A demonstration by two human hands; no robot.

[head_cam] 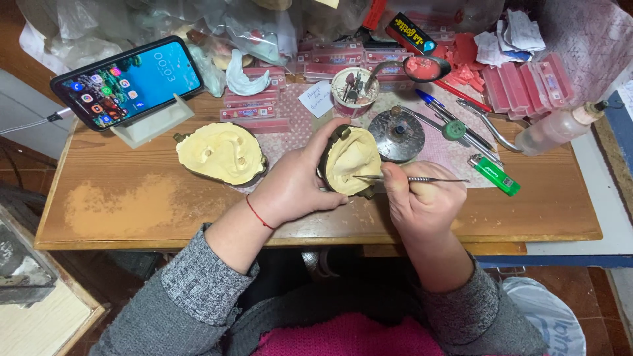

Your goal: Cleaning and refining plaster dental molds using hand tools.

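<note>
Near the middle of the wooden surface (132,204), toward its front edge, the left hand (297,184) gripped a flask half filled with yellow plaster (353,161). The right hand (422,201) pinched a thin metal carving tool (412,178), its tip on the plaster. A second plaster-filled flask half (221,153) lay just left, below a phone on a stand (128,82).
</note>
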